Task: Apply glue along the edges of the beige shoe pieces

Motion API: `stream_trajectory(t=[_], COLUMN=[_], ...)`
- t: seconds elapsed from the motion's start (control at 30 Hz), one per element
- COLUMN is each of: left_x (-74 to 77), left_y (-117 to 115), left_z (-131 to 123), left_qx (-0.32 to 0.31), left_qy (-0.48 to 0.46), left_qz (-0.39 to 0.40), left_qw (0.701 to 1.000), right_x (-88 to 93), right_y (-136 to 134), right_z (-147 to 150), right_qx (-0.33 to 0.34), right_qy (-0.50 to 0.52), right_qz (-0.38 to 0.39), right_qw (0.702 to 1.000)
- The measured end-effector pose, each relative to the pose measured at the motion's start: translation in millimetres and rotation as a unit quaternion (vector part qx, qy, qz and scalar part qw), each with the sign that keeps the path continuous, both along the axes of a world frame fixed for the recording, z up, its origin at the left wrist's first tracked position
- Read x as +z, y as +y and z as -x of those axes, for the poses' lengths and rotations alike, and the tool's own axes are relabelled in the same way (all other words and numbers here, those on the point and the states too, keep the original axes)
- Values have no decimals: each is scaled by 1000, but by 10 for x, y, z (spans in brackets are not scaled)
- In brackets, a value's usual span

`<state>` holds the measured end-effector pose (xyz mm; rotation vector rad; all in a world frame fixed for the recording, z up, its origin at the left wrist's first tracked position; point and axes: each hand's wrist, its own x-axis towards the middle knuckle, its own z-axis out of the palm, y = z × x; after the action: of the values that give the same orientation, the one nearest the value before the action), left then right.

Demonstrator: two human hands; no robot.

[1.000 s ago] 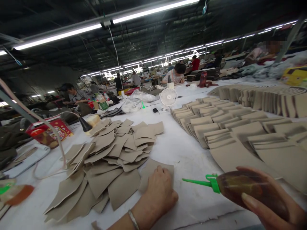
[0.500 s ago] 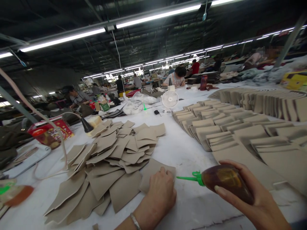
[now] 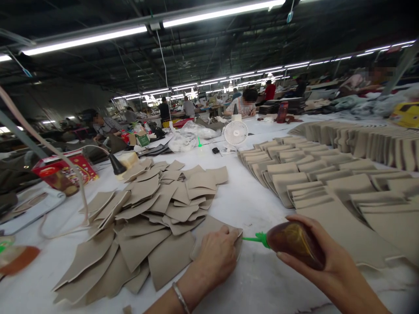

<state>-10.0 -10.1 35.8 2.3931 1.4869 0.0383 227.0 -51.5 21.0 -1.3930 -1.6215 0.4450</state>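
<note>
My right hand (image 3: 327, 257) is wrapped around a squeeze bottle (image 3: 294, 244) of brown liquid, held tilted with its thin green nozzle (image 3: 257, 239) pointing left. The nozzle tip is at the right edge of a taupe leather-like piece (image 3: 204, 233); whether it touches cannot be made out. My left hand (image 3: 218, 253), with a bracelet at the wrist, has its fingers curled closed on that piece near its right edge. Left of this hand lies a loose heap of similar pieces (image 3: 160, 200).
Overlapping rows of taupe pieces (image 3: 314, 174) cover the right side of the white table. Another green-capped bottle (image 3: 19, 259) lies at the left edge. Farther back are a small white fan (image 3: 235, 133), a red box (image 3: 81, 168) and a hanging cable (image 3: 73, 165). Several people work beyond.
The squeeze bottle and my right hand have shifted left, and the bottle has turned slightly. My left hand stays on the same piece. The camera view has moved a little.
</note>
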Motion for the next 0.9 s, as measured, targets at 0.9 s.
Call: stream_trajectory(t=[0.9], left_x=[-118], left_y=[-88], left_z=[14], left_qx=[3], left_qy=[-22], left_qz=[16], left_qw=[1000], right_x=[-194], right_y=[214], right_z=[-166], right_qx=[36], right_qy=[-25], right_qz=[2], right_qw=[999])
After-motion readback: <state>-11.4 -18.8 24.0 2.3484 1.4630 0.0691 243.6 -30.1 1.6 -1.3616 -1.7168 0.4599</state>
